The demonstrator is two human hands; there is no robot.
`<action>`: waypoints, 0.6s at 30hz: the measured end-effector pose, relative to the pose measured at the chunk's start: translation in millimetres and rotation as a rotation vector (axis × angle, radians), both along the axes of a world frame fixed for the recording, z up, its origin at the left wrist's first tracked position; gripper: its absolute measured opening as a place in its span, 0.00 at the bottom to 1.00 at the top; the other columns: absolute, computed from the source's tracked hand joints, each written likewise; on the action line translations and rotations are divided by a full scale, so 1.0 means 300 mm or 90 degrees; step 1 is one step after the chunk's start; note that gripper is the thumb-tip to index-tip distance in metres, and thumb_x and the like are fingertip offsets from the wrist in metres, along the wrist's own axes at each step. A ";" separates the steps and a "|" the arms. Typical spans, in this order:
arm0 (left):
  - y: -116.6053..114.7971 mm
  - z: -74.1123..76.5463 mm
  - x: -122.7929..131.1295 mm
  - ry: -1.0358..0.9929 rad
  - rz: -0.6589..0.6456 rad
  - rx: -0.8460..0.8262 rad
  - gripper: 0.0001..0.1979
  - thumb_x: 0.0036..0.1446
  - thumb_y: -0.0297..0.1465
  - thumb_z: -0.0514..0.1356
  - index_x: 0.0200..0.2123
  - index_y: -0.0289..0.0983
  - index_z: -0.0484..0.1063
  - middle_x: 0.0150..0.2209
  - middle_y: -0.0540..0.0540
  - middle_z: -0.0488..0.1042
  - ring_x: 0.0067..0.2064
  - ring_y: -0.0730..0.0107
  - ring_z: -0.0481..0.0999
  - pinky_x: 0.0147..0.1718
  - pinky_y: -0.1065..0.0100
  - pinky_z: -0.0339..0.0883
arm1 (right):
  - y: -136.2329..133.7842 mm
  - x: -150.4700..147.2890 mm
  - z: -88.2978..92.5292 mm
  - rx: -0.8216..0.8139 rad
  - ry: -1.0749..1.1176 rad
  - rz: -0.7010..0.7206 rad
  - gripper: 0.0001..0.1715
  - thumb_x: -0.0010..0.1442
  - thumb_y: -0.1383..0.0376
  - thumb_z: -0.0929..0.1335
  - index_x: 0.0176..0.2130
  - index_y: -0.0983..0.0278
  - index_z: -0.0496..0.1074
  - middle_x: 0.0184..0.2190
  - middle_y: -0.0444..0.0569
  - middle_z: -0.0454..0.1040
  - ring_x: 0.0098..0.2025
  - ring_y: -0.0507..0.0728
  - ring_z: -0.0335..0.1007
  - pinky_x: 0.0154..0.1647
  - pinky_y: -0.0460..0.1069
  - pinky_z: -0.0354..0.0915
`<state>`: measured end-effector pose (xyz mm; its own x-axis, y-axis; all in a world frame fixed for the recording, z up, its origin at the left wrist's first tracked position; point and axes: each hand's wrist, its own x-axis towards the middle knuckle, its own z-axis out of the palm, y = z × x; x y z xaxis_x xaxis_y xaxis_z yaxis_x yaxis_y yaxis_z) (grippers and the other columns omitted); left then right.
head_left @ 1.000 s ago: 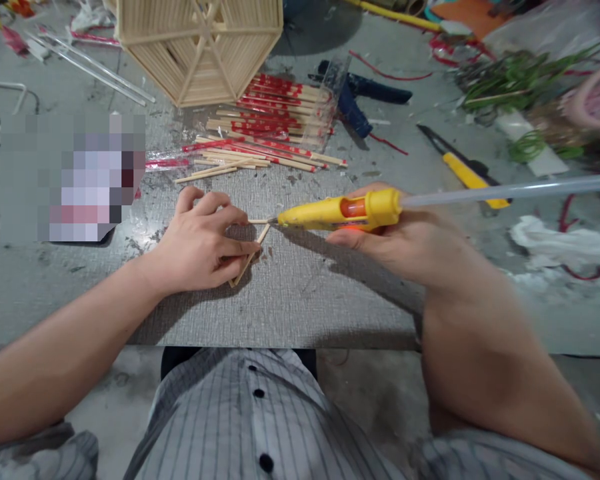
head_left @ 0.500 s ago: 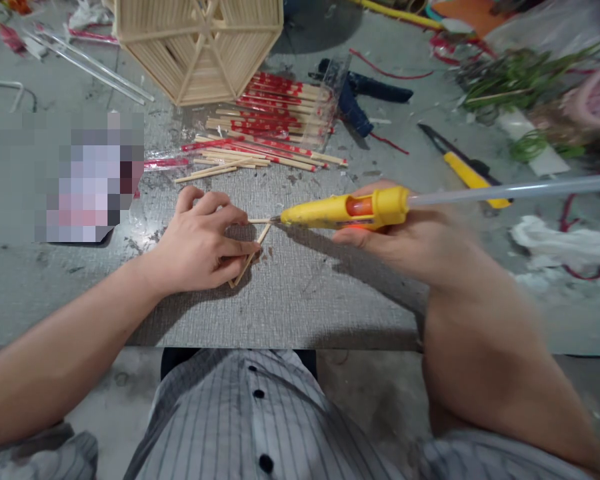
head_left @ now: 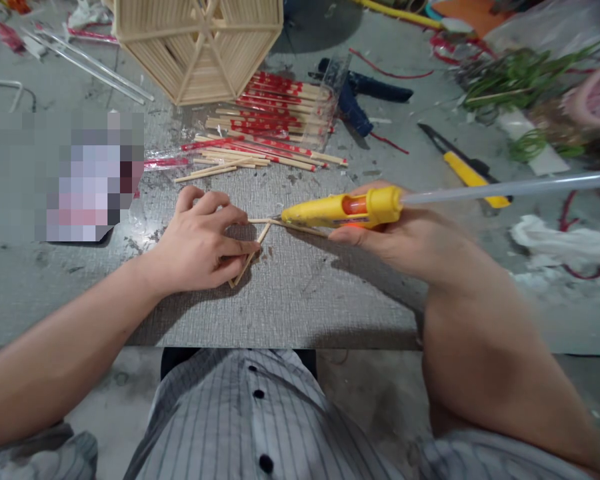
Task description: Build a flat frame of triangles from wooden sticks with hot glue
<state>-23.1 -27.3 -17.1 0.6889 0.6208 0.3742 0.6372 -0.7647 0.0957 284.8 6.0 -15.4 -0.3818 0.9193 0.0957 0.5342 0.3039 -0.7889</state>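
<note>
My right hand point(head_left: 380, 233) grips a yellow hot glue gun point(head_left: 330, 210), with a long clear glue stick point(head_left: 505, 187) running out of its back end. The gun's nozzle touches or nearly touches the corner where thin wooden sticks point(head_left: 264, 233) meet on the table. My left hand point(head_left: 205, 240) pins these sticks with its fingertips; the palm hides part of them. Another wooden stick point(head_left: 307, 230) stretches from that corner along the underside of the gun to my right thumb.
Behind my hands lie several chopsticks point(head_left: 275, 120) with red patterned wraps. A many-sided wooden stick structure point(head_left: 200, 53) stands at the back. To the right are a yellow utility knife point(head_left: 465, 173), a dark blue tool point(head_left: 360, 100) and white tissue point(head_left: 555, 240). A blurred-out object point(head_left: 90, 187) lies left.
The glue gun and my right hand have shifted slightly left. More of the stick under the gun now shows. My left hand stays in place.
</note>
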 end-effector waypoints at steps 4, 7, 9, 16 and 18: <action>0.001 0.000 -0.001 -0.003 -0.007 0.007 0.15 0.64 0.38 0.54 0.41 0.51 0.81 0.45 0.47 0.78 0.48 0.53 0.68 0.48 0.47 0.55 | 0.002 0.004 -0.004 0.031 -0.046 -0.029 0.24 0.51 0.42 0.73 0.38 0.55 0.70 0.27 0.41 0.68 0.29 0.56 0.66 0.31 0.52 0.62; -0.002 0.005 0.000 0.001 0.006 -0.014 0.15 0.65 0.37 0.53 0.41 0.51 0.81 0.45 0.48 0.77 0.49 0.56 0.67 0.51 0.48 0.54 | 0.002 -0.004 0.001 0.031 -0.062 -0.034 0.25 0.50 0.40 0.72 0.37 0.55 0.71 0.27 0.42 0.69 0.29 0.57 0.66 0.33 0.54 0.63; -0.004 0.008 0.001 0.011 0.012 -0.030 0.16 0.65 0.37 0.52 0.42 0.51 0.81 0.45 0.49 0.77 0.50 0.57 0.67 0.52 0.48 0.53 | 0.001 -0.015 0.011 0.032 -0.073 -0.038 0.28 0.49 0.37 0.71 0.37 0.54 0.70 0.26 0.42 0.69 0.28 0.57 0.65 0.32 0.54 0.63; 0.001 -0.003 0.001 -0.013 0.000 -0.012 0.15 0.63 0.36 0.54 0.41 0.50 0.82 0.45 0.47 0.77 0.50 0.54 0.68 0.51 0.48 0.54 | -0.002 -0.044 0.028 0.016 -0.064 -0.024 0.32 0.48 0.34 0.70 0.35 0.57 0.69 0.25 0.41 0.69 0.26 0.55 0.64 0.28 0.52 0.59; 0.001 -0.003 0.002 -0.015 0.002 -0.012 0.14 0.62 0.36 0.55 0.41 0.50 0.82 0.45 0.47 0.76 0.50 0.54 0.68 0.51 0.48 0.54 | 0.001 -0.044 0.022 0.018 -0.062 -0.017 0.31 0.49 0.35 0.70 0.35 0.57 0.69 0.25 0.40 0.69 0.26 0.54 0.64 0.28 0.52 0.60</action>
